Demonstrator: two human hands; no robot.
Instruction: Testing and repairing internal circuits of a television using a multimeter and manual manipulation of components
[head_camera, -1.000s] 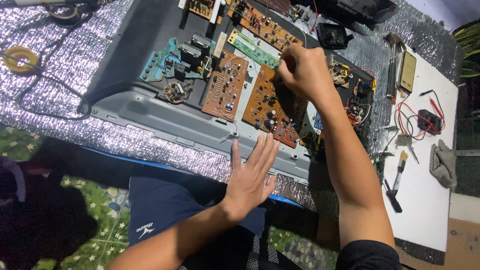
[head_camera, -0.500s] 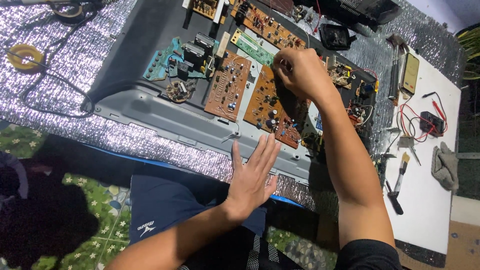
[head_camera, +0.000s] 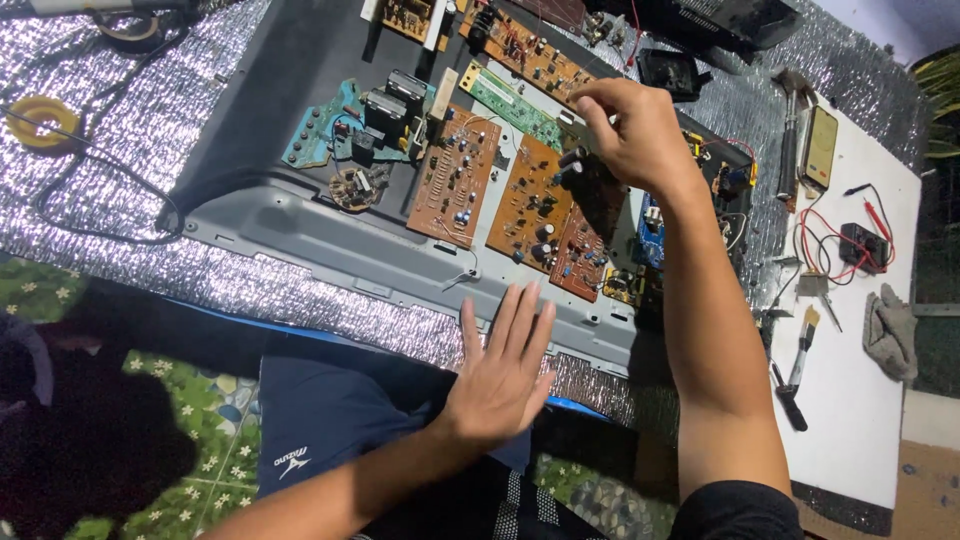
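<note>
two hands (head_camera: 505, 375) (head_camera: 630, 130) over three brown circuit boards (head_camera: 455, 175) (head_camera: 530, 200) (head_camera: 578, 255).

Right hand (head_camera: 632, 130) over circuit boards (head_camera: 528, 200), left hand (head_camera: 500, 375) flat.

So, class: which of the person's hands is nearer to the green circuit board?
Right. The right hand hovers at the far end of the green circuit board, fingertips about touching it. The left hand lies flat, fingers spread, at the grey panel's near edge, well short of it.
</note>
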